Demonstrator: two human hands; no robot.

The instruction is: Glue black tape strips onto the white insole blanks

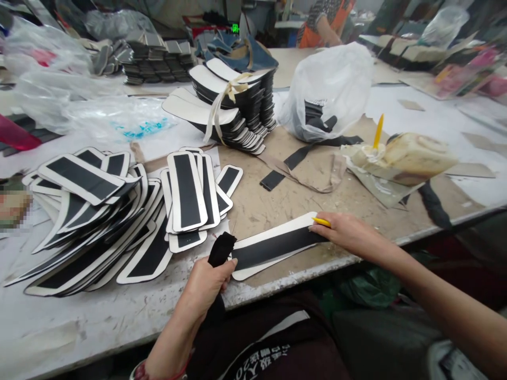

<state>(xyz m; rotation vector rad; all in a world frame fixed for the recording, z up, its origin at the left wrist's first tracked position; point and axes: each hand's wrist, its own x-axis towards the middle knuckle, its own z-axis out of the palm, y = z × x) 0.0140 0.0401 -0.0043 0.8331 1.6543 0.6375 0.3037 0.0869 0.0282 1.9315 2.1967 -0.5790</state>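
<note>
A long white panel (242, 274) lies at the table's front edge with a black strip (273, 249) along its middle. My left hand (209, 282) is closed on a black fabric band (222, 249), whose end sticks up above the fist and whose tail hangs below. The left thumb touches the panel's left end. My right hand (344, 232) is at the panel's right end, fingertips on the strip. A yellow pointed stick (321, 221) is pinched in that hand; most of it is hidden.
Piles of similar white-and-black panels (91, 179) lie left. Behind stands a tied stack of panels (222, 113). A plastic bag (328, 84) holds black strips. A crusted glue container (420, 155) with a yellow stick (379, 132) stands right. Another person's arm (327, 31) shows at the back.
</note>
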